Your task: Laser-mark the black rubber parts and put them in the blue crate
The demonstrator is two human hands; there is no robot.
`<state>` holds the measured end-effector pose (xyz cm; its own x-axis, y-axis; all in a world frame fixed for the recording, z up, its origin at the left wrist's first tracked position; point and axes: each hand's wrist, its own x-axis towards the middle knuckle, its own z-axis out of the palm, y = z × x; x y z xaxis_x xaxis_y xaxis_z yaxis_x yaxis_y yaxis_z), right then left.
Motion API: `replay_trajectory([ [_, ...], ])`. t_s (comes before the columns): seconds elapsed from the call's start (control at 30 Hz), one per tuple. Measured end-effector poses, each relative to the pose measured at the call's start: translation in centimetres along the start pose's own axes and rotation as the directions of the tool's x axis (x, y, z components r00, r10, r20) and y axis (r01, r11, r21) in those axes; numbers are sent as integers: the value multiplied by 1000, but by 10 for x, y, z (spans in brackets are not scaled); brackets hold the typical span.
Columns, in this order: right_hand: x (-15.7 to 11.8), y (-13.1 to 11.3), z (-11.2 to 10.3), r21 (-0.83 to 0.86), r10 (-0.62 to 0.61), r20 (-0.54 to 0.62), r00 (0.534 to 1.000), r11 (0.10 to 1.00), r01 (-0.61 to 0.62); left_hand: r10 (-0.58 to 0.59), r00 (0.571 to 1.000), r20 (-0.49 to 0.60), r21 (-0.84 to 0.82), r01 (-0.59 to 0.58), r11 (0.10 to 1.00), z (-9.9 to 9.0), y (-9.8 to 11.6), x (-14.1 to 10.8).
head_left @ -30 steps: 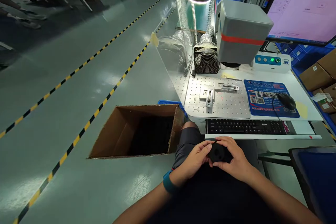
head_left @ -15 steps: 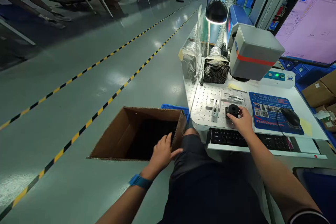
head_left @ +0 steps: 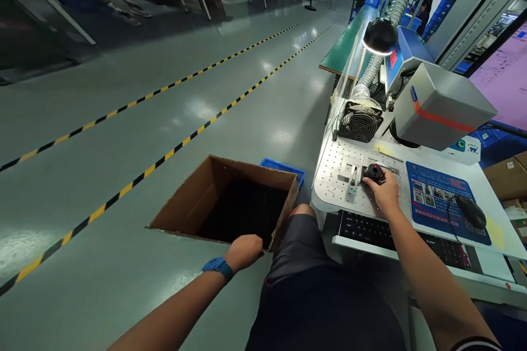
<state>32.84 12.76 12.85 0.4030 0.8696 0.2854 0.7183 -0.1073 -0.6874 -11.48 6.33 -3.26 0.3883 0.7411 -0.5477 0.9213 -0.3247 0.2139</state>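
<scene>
My right hand [head_left: 386,193] is closed around a round black part [head_left: 374,173] with a hole in its top. The part is at a small metal fixture [head_left: 349,174] on the perforated metal plate [head_left: 329,186]. Down to the left, my left hand [head_left: 245,251] is curled at the near rim of an open cardboard box [head_left: 181,203], close to its corner; its fingertips are hidden. Dark contents inside the box are too dim to make out. A blue watch [head_left: 219,268] is on my left wrist.
Behind the plate stand a black fan [head_left: 360,122], a grey machine head [head_left: 443,104] and a lamp [head_left: 380,36]. A blue mat [head_left: 442,197] with a mouse [head_left: 470,211] lies right; a keyboard [head_left: 366,230] sits below. A blue bin [head_left: 284,166] is behind the box.
My left hand has gone from spread fingers over the box to curled at its near rim. My right hand still holds the black part. The view has turned and tilted.
</scene>
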Motion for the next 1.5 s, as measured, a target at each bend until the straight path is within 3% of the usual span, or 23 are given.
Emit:
replay_trajectory([
  [0.53, -11, 5, -2, -39, 6, -108, 994, 999, -10, 47, 999, -18, 65, -46, 997, -1, -2, 4],
  [0.8, -9, 12, 9, -124, -17, -69, 997, 992, 9, 42, 999, -27, 95, -39, 995, -2, -1, 3],
  [1.3, -12, 6, 9, -137, 43, -31, 999, 989, -46, 32, 999, -26, 125, -29, 992, -2, 2, 2],
  [1.5, -25, 3, -8, -91, 3, -68, 998, 996, -9, 18, 1000, -23, 119, -15, 993, 1, 1, 3],
])
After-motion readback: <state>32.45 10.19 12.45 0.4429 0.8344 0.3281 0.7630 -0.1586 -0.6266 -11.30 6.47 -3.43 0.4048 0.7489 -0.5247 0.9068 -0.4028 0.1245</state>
